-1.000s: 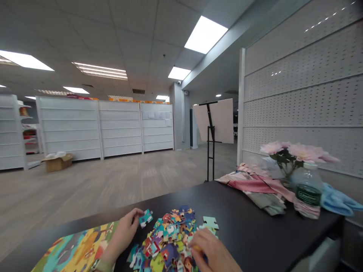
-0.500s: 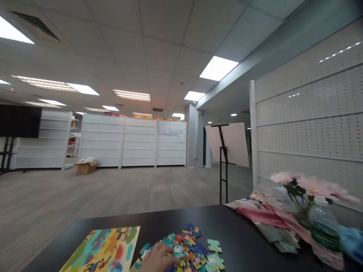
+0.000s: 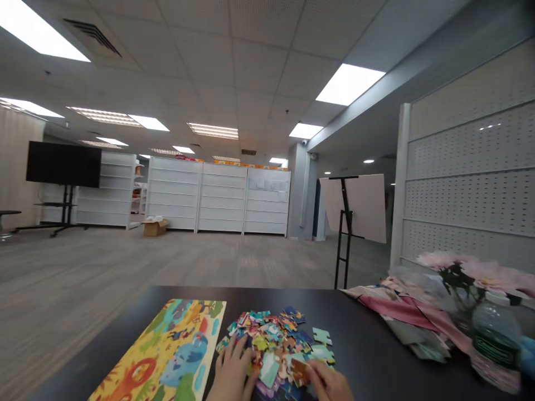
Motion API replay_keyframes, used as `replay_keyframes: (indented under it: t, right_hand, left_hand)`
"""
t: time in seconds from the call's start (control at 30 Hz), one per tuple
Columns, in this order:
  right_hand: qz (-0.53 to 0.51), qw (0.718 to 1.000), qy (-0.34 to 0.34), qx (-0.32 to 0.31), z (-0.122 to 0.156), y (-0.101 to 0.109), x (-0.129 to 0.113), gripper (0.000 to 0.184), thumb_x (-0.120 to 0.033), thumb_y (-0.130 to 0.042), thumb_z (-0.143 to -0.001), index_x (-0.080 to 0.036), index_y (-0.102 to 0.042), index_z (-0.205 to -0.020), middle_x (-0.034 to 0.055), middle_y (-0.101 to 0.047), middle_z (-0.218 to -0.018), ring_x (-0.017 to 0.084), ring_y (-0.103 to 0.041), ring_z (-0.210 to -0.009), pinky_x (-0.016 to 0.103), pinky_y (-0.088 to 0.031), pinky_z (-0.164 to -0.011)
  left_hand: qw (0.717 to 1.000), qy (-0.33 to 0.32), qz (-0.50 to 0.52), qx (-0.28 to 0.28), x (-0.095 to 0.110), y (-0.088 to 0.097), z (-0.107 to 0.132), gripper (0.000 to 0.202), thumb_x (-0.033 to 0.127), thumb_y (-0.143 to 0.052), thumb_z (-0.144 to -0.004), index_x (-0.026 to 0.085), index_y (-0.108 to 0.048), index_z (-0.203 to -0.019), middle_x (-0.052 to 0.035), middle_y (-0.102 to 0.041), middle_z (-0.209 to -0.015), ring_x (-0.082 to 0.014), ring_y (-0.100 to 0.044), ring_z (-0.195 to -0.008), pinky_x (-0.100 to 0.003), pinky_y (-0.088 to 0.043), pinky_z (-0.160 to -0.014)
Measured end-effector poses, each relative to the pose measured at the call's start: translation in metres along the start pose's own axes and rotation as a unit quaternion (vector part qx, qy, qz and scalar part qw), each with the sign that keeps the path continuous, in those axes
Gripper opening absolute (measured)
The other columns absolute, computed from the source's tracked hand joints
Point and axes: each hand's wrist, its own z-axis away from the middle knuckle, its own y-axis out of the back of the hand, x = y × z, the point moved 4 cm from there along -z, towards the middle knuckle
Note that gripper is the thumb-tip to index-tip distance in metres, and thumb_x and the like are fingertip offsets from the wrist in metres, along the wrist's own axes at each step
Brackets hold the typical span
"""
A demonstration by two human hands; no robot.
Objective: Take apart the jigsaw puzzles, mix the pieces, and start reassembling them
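Jigsaw puzzle pieces [image 3: 273, 331] lie in a loose, colourful heap on the black table. My left hand [image 3: 233, 370] rests on the heap's left side, its fingers spread, with no piece gripped. At the near right of the heap, my right hand [image 3: 332, 383] pinches a brown puzzle piece [image 3: 299, 372] between thumb and fingers. A pale green piece [image 3: 321, 336] lies at the heap's right edge. Left of my left hand is a yellow picture board [image 3: 167, 348] with cartoon animals, lying flat.
On the right of the black table [image 3: 376, 373] are folded pink and grey cloths [image 3: 412, 317], a bottle with a green label [image 3: 496, 340] and pink flowers [image 3: 485, 273]. Beyond stand an easel [image 3: 346, 223], white shelving [image 3: 221, 197], a cardboard box [image 3: 155, 226] and a screen [image 3: 63, 164].
The view has swung left and down, bringing more of the table into sight. My right hand has come into view with a brown piece. My left hand's fingers have spread on the heap.
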Motion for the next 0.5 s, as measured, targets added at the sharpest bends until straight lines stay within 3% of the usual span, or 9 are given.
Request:
replay_keyframes:
  t: [0.07,0.17,0.27,0.33,0.4,0.5]
  right_hand:
    - [0.012,0.999,-0.024,0.031,-0.013,0.008,-0.004,0.045,-0.05,-0.038,-0.105,-0.024,-0.075,-0.105,0.0069,-0.078,-0.1,0.023,-0.076,-0.09,0.029,-0.061,-0.081]
    - [0.049,0.999,-0.005,-0.018,-0.033,0.005,-0.02,0.042,-0.049,-0.042,-0.104,-0.024,-0.075,-0.113,0.0092,-0.076,-0.112,0.026,-0.071,-0.106,0.038,-0.058,-0.095]
    - [0.106,0.984,0.11,-0.097,-0.03,-0.013,-0.03,0.034,-0.047,-0.056,-0.099,-0.031,-0.069,-0.126,0.0065,-0.071,-0.129,0.026,-0.067,-0.116,0.038,-0.055,-0.099]
    - [0.163,0.956,0.219,-0.111,-0.015,-0.024,-0.027,0.038,-0.049,-0.067,-0.093,-0.035,-0.067,-0.128,0.004,-0.071,-0.13,0.026,-0.07,-0.111,0.033,-0.058,-0.09]
    - [0.215,0.927,0.292,-0.096,0.001,-0.028,-0.019,0.041,-0.051,-0.072,-0.088,-0.036,-0.069,-0.126,0.0027,-0.074,-0.124,0.026,-0.073,-0.102,0.03,-0.06,-0.078]
    - [0.24,0.922,0.292,-0.081,0.013,-0.02,-0.005,0.038,-0.048,-0.069,-0.09,-0.036,-0.067,-0.126,0.0015,-0.071,-0.129,0.028,-0.072,-0.106,0.032,-0.06,-0.078]
  left_hand:
    - [0.999,0.035,-0.007,0.023,0.0,0.0,0.001,0.04,0.029,-0.047,-0.095,0.025,-0.064,-0.131,-0.0119,-0.043,-0.157,-0.0394,-0.03,-0.148,-0.06,-0.035,-0.113]
    - [0.997,0.062,-0.01,0.043,0.0,0.005,0.005,0.047,0.02,-0.042,-0.095,0.025,-0.058,-0.139,-0.0119,-0.04,-0.159,-0.0388,-0.028,-0.149,-0.062,-0.03,-0.116]
    - [0.999,-0.038,0.012,-0.004,0.01,0.016,0.011,0.046,0.033,-0.059,-0.092,0.044,-0.057,-0.137,-0.0005,-0.031,-0.164,-0.0386,-0.022,-0.151,-0.066,-0.023,-0.118]
    - [0.99,-0.128,0.029,-0.059,0.02,0.023,0.018,0.044,0.039,-0.068,-0.087,0.051,-0.06,-0.129,0.005,-0.029,-0.164,-0.0404,-0.023,-0.151,-0.069,-0.022,-0.116]
    - [0.985,-0.152,0.038,-0.07,0.026,0.029,0.023,0.036,0.04,-0.07,-0.086,0.049,-0.065,-0.121,0.0064,-0.036,-0.162,-0.0399,-0.027,-0.149,-0.068,-0.024,-0.115]
    - [0.995,-0.093,0.034,-0.005,0.028,0.033,0.026,0.022,0.041,-0.066,-0.088,0.036,-0.068,-0.11,0.0018,-0.044,-0.157,-0.0379,-0.031,-0.147,-0.065,-0.025,-0.116]
